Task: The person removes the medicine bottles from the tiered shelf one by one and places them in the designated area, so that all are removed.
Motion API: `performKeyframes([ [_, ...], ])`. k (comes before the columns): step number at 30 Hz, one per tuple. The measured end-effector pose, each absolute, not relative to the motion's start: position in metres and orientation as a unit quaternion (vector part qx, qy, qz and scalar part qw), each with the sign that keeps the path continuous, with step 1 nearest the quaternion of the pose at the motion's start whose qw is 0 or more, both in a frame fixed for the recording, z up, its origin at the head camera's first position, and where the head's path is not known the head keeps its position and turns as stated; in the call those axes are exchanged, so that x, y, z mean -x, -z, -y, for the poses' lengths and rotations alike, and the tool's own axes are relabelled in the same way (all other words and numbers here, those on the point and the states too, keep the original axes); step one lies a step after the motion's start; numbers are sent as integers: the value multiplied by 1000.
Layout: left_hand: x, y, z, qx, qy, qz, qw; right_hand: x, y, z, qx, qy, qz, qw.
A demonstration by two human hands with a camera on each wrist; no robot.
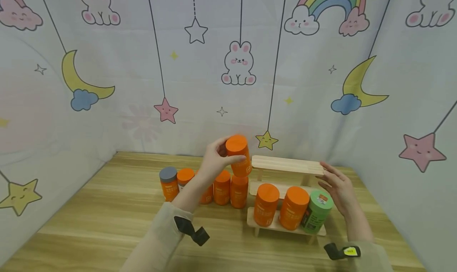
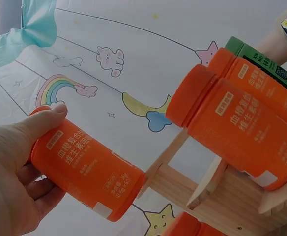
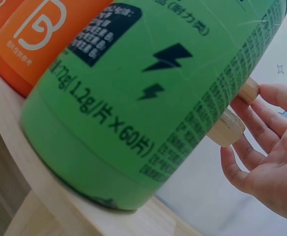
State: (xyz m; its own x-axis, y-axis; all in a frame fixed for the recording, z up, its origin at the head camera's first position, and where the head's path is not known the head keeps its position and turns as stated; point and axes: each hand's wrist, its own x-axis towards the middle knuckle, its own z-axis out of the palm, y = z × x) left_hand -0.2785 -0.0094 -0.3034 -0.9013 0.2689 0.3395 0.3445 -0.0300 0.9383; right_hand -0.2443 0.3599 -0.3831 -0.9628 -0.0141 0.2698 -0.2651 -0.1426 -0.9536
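Observation:
My left hand (image 1: 216, 159) grips an orange supplement bottle (image 1: 238, 155) around its side, thumb in front. It is raised above a row of bottles, left of a stepped wooden rack (image 1: 287, 164). The left wrist view shows this bottle (image 2: 87, 164) tilted, its printed label facing the camera. My right hand (image 1: 337, 184) holds the right end of the rack's top shelf, fingertips at the wood. On the lowest step stand two orange bottles (image 1: 265, 205) and a green bottle (image 1: 317, 211), which fills much of the right wrist view in front of my right hand (image 3: 271, 147).
Left of the rack, several orange bottles (image 1: 222, 188) stand in a row on the wood-grain table (image 1: 89, 224); the leftmost bottle (image 1: 169, 182) has a grey lid. My left forearm partly hides the row. A cartoon-printed cloth (image 1: 200, 85) surrounds the table at the back and sides.

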Motion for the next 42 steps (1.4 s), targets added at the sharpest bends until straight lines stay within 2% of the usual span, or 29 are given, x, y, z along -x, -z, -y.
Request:
performKeyframes([
  [18,273,331,34,225,621,750,-30,243,384,-361,-110,-751,646,82],
  [42,261,338,44,224,638,736,-24,244,382,-360,-105,-746,653,79],
])
